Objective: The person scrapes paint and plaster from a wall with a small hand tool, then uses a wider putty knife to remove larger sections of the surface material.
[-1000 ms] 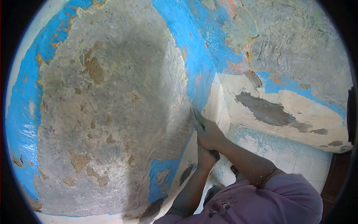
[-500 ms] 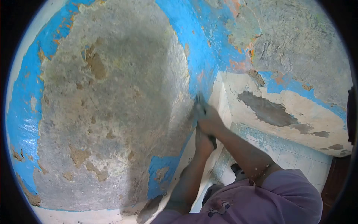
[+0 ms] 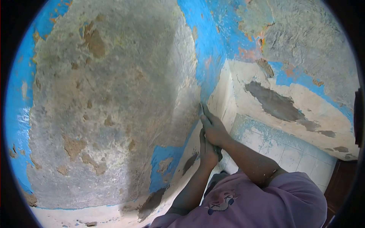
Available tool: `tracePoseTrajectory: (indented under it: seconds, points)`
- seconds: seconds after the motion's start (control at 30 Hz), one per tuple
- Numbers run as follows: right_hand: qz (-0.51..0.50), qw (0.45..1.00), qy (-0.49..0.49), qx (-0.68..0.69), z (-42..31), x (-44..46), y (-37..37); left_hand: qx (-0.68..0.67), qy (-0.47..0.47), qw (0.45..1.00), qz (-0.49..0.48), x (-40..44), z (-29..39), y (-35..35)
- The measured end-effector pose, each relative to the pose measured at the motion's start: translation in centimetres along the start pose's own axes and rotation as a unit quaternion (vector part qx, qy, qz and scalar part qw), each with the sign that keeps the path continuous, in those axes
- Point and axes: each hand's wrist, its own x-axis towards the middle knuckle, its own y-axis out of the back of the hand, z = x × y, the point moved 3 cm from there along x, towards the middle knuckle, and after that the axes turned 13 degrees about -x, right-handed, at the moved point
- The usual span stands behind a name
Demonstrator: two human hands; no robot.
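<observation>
My right hand (image 3: 215, 130) is closed around a narrow tool (image 3: 202, 108), whose thin tip shows past the fingers against the wall. Just below it, my left hand (image 3: 208, 152) is closed too, wrapped round the lower end of the same tool, of which a dark part shows beside the palm. Both hands are at the wall's corner, by the edge between bare grey plaster (image 3: 133, 95) and a strip of blue paint (image 3: 211, 57). Most of the tool is hidden by the fingers.
A cream ledge with dark patches (image 3: 270, 102) runs along the right wall. Below it lies a tiled floor (image 3: 273, 150). A smaller blue patch (image 3: 165, 167) is left of my forearms. Crumbs of plaster (image 3: 91, 224) lie at the bottom left, and brown wood (image 3: 344, 178) stands at the right.
The view has shifted, so the wall appears higher and the base at the bottom left shows more. My hands first moved up along the corner, then back down, still around the tool.
</observation>
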Motion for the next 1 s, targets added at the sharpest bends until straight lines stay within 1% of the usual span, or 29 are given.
tracePoseTrajectory:
  seconds: [0.07, 0.2, 0.27, 0.3, 0.37, 0.4, 0.47, 0.5, 0.57, 0.6, 0.67, 0.7, 0.73, 0.77, 0.8, 0.83, 0.87, 0.9, 0.93, 1.0]
  points:
    - [-0.026, 0.994, -0.023, 0.103, -0.1, -0.2, -0.1, -0.062, -0.024, 0.997, 0.034, -0.3, 0.9, -0.8]
    - [-0.008, 0.992, -0.019, 0.124, -1.2, -2.8, -1.3, -0.076, -0.036, 0.996, 0.004, -2.7, 2.0, -0.3]
    - [-0.014, 0.984, -0.014, 0.178, -2.5, -4.3, -2.4, -0.071, -0.003, 0.997, -0.002, -4.3, 2.5, 0.8]
    - [-0.008, 0.984, -0.014, 0.178, -2.2, -4.0, -3.1, -0.069, -0.002, 0.998, -0.008, -4.3, 2.6, 1.1]
    - [0.075, 0.993, 0.022, 0.093, -1.4, -2.6, -3.9, -0.088, -0.053, 0.994, -0.031, -3.8, 3.1, 1.6]
    - [0.077, 0.993, 0.018, 0.091, -1.5, -1.7, -3.6, -0.09, -0.049, 0.994, -0.033, -2.6, 3.4, 1.5]
    - [0.088, 0.991, -0.022, 0.098, -1.5, -0.1, -2.7, -0.08, -0.106, 0.991, -0.005, -0.4, 4.2, 1.3]
    - [0.09, 0.991, -0.024, 0.095, -1.9, -0.8, -2.5, -0.082, -0.104, 0.991, -0.008, -0.9, 4.1, 1.5]
    - [0.031, 0.985, -0.096, 0.138, -2.8, -2.2, -2.0, -0.022, -0.08, 0.997, -0.001, -1.7, 3.9, 1.4]
    - [0.037, 0.985, -0.093, 0.138, -2.6, -2.6, -2.4, -0.022, -0.082, 0.996, -0.007, -2.0, 3.4, 1.4]
    - [0.103, 0.986, 0.013, 0.133, -1.7, -2.9, -3.6, -0.036, -0.117, 0.992, 0.033, -2.7, 2.1, 2.1]
    - [0.115, 0.989, 0.013, 0.087, -0.9, -1.5, -3.6, -0.036, -0.118, 0.992, 0.029, -1.7, 2.9, 2.1]
    - [0.118, 0.989, 0.012, 0.088, -1.2, -0.5, -2.9, -0.013, -0.071, 0.997, -0.015, -0.2, 4.1, 1.9]
    - [0.126, 0.988, -0.019, 0.091, -1.4, 0.5, -2.2, 0.009, -0.023, 0.998, -0.056, 0.5, 4.6, 1.8]
    - [0.134, 0.985, -0.048, 0.094, -1.5, 1.0, -1.8, 0.01, -0.023, 0.998, -0.058, 0.6, 4.0, 1.9]
    - [0.091, 0.986, -0.077, 0.12, -2.2, 0.1, -1.2, -0.035, -0.036, 0.997, -0.066, 0.9, 3.2, 1.8]
    - [0.095, 0.986, -0.073, 0.12, -2.0, -0.7, -1.1, -0.081, -0.049, 0.993, -0.075, 1.1, 2.5, 1.5]
    - [0.089, 0.992, -0.024, 0.088, -1.9, -1.7, -1.4, 0.03, -0.135, 0.989, -0.045, -0.8, 2.9, 1.2]
    - [0.083, 0.995, 0.026, 0.055, -2.0, -2.4, -1.9, 0.03, -0.14, 0.989, -0.049, -1.1, 3.0, 1.0]
    - [0.092, 0.995, 0.014, 0.042, -0.9, -0.5, -2.7, -0.083, -0.107, 0.989, -0.054, -1.1, 2.8, 1.2]
